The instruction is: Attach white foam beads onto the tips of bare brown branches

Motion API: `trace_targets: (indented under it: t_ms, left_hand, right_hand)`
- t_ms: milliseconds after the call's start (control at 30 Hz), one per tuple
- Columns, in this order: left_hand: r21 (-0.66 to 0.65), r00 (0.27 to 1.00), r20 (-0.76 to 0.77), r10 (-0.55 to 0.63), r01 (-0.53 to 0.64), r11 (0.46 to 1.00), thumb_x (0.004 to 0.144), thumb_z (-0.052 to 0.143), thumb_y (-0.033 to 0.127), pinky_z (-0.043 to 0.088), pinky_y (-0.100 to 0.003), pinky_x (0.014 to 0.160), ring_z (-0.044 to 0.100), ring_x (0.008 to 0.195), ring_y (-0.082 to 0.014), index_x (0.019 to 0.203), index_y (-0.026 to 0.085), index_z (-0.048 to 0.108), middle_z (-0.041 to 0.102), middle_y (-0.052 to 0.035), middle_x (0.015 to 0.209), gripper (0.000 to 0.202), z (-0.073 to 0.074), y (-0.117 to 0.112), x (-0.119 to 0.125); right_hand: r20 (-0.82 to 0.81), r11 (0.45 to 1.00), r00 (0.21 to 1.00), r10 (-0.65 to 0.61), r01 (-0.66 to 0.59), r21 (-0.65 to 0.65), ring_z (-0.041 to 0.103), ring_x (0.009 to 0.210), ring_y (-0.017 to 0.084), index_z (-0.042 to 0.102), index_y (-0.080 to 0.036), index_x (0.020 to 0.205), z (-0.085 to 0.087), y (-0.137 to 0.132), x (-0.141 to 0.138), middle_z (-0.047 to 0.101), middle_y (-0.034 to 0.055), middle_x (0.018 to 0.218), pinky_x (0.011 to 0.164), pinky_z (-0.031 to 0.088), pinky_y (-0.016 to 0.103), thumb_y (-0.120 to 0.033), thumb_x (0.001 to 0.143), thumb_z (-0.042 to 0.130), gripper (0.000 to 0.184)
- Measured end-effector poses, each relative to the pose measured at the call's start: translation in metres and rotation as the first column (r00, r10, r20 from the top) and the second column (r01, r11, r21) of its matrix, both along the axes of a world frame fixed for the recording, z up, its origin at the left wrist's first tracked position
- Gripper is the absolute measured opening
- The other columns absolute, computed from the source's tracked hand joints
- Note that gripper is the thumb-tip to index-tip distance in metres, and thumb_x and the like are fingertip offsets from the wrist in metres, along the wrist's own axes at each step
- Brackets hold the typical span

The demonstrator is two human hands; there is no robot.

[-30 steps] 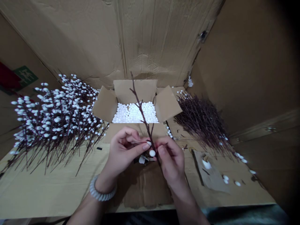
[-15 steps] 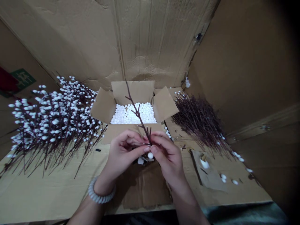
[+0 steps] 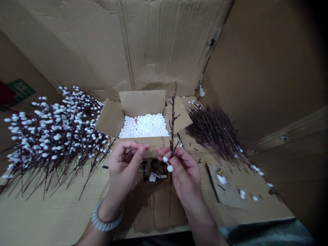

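My right hand [image 3: 186, 171] pinches a dark brown artificial twig [image 3: 172, 124] that stands nearly upright, its thin stem running down below the fingers. Two white foam berries, a lower one [image 3: 170, 168] and an upper one [image 3: 165, 159], show on the twig beside my thumb. A short gap to the left separates it from my left hand [image 3: 125, 160], whose thumb and forefinger are pressed together; whether anything small is between them is hidden. Beyond both hands, an open cardboard box [image 3: 142, 97] holds many loose white foam balls [image 3: 146, 125].
Berry-covered branches [image 3: 55, 126] are heaped at the left, and a pile of bare brown twigs [image 3: 212, 131] lies at the right. Several loose white balls [image 3: 242, 194] and a paper scrap [image 3: 232, 194] rest on the right of the cardboard-topped table [image 3: 266, 215]. Cardboard walls [image 3: 164, 44] surround it.
My hands have come apart, the left one drawing away from the twig. The twig has swung from leaning left to nearly upright in my right hand, and a second berry now shows.
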State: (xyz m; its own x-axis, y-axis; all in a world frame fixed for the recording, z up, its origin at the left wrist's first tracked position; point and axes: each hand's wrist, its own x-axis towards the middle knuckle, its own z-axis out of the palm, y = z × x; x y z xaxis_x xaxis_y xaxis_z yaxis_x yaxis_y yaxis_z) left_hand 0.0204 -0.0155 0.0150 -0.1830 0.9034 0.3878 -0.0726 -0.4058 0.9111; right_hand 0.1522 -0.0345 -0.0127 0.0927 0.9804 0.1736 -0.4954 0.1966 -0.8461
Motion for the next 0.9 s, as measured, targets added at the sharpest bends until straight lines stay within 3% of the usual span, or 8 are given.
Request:
trace_targets:
  t_ms: [133, 267, 400, 533, 633, 700, 900]
  left_hand:
    - [-0.025, 0.991, 0.091, -0.097, 0.1, 0.995, 0.073, 0.074, 0.01, 0.053, -0.014, 0.063, 0.067, 0.073, -0.0089, 0.081, 0.019, 0.065, 0.073, -0.0012, 0.087, 0.015, 0.0, 0.002, -0.003]
    - [-0.066, 0.948, 0.264, -0.176, 0.2, 0.978, 0.058, 0.082, 0.003, 0.053, -0.012, 0.066, 0.066, 0.066, -0.0054, 0.075, 0.018, 0.065, 0.074, 0.0008, 0.09, 0.028, 0.0011, 0.0047, -0.0043]
    - [-0.166, 0.9, 0.408, -0.155, 0.24, 0.956, 0.061, 0.084, 0.015, 0.056, -0.018, 0.067, 0.07, 0.068, -0.011, 0.077, 0.018, 0.062, 0.076, -0.0012, 0.08, 0.027, 0.0046, 0.0064, -0.0033]
    - [-0.174, 0.896, 0.389, -0.215, 0.301, 0.938, 0.077, 0.074, 0.031, 0.048, -0.015, 0.05, 0.057, 0.044, -0.0062, 0.091, 0.02, 0.06, 0.07, 0.002, 0.059, 0.022, 0.0054, 0.0039, -0.0019]
    - [-0.127, 0.898, 0.367, -0.242, 0.306, 0.943, 0.085, 0.064, 0.033, 0.042, -0.012, 0.048, 0.046, 0.042, -0.0043, 0.09, 0.021, 0.058, 0.055, 0.0073, 0.049, 0.014, 0.0037, 0.0012, -0.0013]
    - [-0.096, 0.897, 0.365, -0.252, 0.305, 0.948, 0.083, 0.067, 0.031, 0.045, -0.014, 0.053, 0.048, 0.048, -0.0052, 0.09, 0.021, 0.058, 0.054, 0.0073, 0.053, 0.015, 0.0021, 0.0006, -0.0014]
    - [-0.101, 0.916, 0.32, -0.24, 0.285, 0.953, 0.066, 0.08, 0.01, 0.054, -0.016, 0.07, 0.066, 0.072, -0.0087, 0.078, 0.019, 0.065, 0.07, 0.0017, 0.078, 0.022, -0.0018, 0.0021, -0.0035]
  right_hand:
    - [-0.018, 1.0, 1.0, 0.0, 0.0, -0.001, 0.066, 0.079, 0.014, 0.067, -0.025, 0.082, 0.0029, -0.0009, -0.0012, 0.071, 0.0003, 0.086, 0.075, 0.052, 0.026, -0.03, 0.079, 0.069, 0.006]
    - [-0.044, 1.0, 0.999, 0.01, -0.01, -0.011, 0.065, 0.071, 0.013, 0.065, -0.023, 0.077, 0.0019, -0.0002, -0.0018, 0.069, -0.0004, 0.078, 0.063, 0.051, 0.024, -0.03, 0.076, 0.071, 0.01]
    - [-0.052, 1.0, 0.999, -0.014, 0.014, 0.0, 0.062, 0.066, 0.012, 0.066, -0.021, 0.076, 0.0007, 0.0005, -0.0027, 0.065, -0.0011, 0.073, 0.058, 0.049, 0.021, -0.031, 0.072, 0.074, 0.013]
    - [-0.052, 0.999, 0.999, -0.01, 0.007, -0.047, 0.059, 0.06, 0.01, 0.067, -0.022, 0.077, 0.0021, -0.0007, -0.0025, 0.062, -0.0024, 0.067, 0.055, 0.047, 0.02, -0.034, 0.073, 0.073, 0.014]
    - [-0.044, 0.997, 0.999, -0.014, 0.011, -0.071, 0.063, 0.062, 0.011, 0.067, -0.022, 0.077, 0.0022, -0.0014, -0.0021, 0.063, -0.0023, 0.068, 0.054, 0.048, 0.019, -0.036, 0.073, 0.073, 0.016]
    - [-0.042, 0.998, 0.999, -0.008, 0.005, -0.065, 0.066, 0.064, 0.011, 0.066, -0.022, 0.077, 0.0009, -0.0011, -0.0022, 0.063, -0.0028, 0.07, 0.055, 0.049, 0.018, -0.034, 0.074, 0.073, 0.014]
    - [0.012, 0.999, 1.0, 0.006, -0.006, -0.033, 0.066, 0.061, 0.01, 0.061, -0.022, 0.073, -0.0027, 0.0005, -0.0034, 0.061, -0.0047, 0.067, 0.051, 0.048, 0.017, -0.027, 0.076, 0.072, 0.012]
